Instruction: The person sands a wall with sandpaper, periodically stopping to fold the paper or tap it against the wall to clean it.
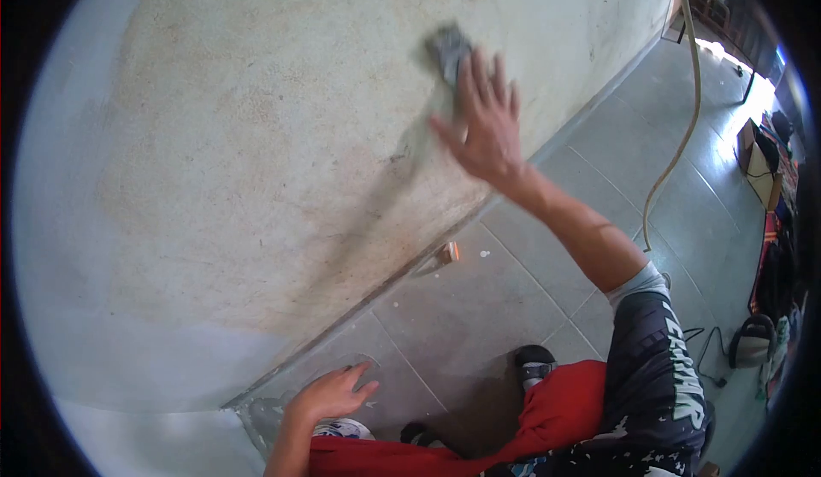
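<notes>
My right hand [491,131] reaches up to the pale, stained wall [256,126], fingers stretched out and thumb apart. A crumpled dark grey piece [448,50], blurred and like sandpaper or a rag, is pressed against the wall at its fingertips. Low near the corner, my left hand [335,393] hovers over the tiled floor with its fingers spread and nothing in them. Between the hands, a small tool with an orange and white end [451,252] lies at the foot of the wall.
A beige hose [694,101] hangs down to the grey tiled floor [522,246] on the right. Along the far right edge are an open cardboard box [759,165], clothes and a dark cable [708,357]. My shoe [534,357] stands below.
</notes>
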`<state>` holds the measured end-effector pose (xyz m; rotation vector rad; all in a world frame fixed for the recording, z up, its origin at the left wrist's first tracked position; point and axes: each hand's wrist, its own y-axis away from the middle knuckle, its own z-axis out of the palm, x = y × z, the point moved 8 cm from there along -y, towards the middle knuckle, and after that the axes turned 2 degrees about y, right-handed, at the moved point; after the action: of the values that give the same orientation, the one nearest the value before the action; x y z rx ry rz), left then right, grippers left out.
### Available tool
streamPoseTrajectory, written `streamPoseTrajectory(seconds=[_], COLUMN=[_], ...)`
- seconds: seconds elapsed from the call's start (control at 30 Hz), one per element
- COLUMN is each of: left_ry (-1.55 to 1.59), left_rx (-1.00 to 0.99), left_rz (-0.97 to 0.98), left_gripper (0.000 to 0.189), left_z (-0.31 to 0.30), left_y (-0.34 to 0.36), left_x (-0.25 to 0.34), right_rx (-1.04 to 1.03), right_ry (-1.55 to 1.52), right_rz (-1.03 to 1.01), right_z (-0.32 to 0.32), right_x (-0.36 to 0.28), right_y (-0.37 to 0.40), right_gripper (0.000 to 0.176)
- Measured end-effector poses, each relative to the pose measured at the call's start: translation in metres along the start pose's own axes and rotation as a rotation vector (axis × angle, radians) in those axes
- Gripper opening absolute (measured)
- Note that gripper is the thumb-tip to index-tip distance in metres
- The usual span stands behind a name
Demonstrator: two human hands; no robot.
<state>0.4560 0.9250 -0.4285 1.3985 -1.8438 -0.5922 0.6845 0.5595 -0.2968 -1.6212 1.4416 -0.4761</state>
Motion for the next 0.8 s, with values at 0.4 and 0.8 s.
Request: streamPoseTrajectory(seconds=[0.4, 0.8], left_ry=[0.044, 0.035], left_rx=[0.039, -0.009], left_rz=[0.049, 0.014], left_gripper=[0.063, 0.066], left_z=[-0.011, -0.004], left_y=[0.000, -0.003], left_x=[0.009, -0.002], right_rx=[-0.066, 0.159], right_ry=[-0.066, -0.148], right_rz=[0.032, -0.048], right_z=[0.020, 0.007], right_x=[-0.001, -0.006], right_y=[0.036, -0.012], right_gripper=[0.090, 0.093])
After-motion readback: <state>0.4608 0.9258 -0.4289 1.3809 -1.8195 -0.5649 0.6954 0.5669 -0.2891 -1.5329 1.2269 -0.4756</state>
